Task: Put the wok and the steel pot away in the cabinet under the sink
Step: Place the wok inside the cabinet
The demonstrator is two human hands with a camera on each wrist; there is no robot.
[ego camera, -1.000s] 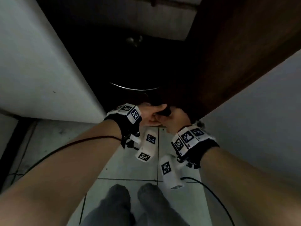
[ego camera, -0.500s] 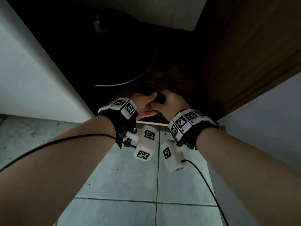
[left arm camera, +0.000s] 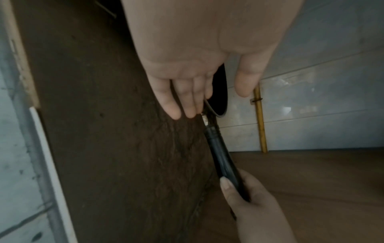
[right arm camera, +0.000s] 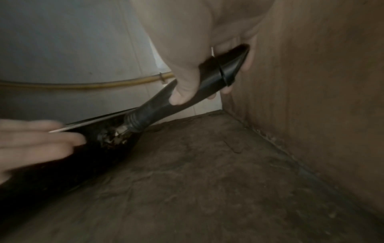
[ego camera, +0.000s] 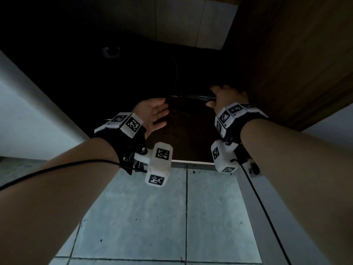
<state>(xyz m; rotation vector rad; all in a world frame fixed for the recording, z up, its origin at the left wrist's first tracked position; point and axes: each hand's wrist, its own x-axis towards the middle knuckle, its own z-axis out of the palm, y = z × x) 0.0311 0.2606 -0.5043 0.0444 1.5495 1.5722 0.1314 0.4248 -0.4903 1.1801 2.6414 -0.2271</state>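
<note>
The black wok [ego camera: 133,77] stands tilted on its edge on the cabinet floor, its thin bright rim [ego camera: 176,73] barely showing in the dark. My right hand [ego camera: 225,98] grips the wok's black handle [right arm camera: 207,78], which points right toward the wooden side wall. In the left wrist view the handle [left arm camera: 222,157] runs down to the right hand [left arm camera: 255,205]. My left hand [ego camera: 155,113] is open, its straight fingers [left arm camera: 187,105] resting against the wok by the handle joint [right arm camera: 116,136]. I cannot make out the steel pot.
The cabinet has a rough brown floor [ego camera: 191,134], a wooden right wall [ego camera: 286,64] and a white tiled back wall [ego camera: 191,22] with a yellow pipe [left arm camera: 260,118]. A white panel [ego camera: 28,115] bounds the opening on the left. Grey floor tiles [ego camera: 152,217] lie below.
Both hands held the handle together before. The left hand has let go and now lies open against the wok body. The wok has moved deeper in, with its handle swung right.
</note>
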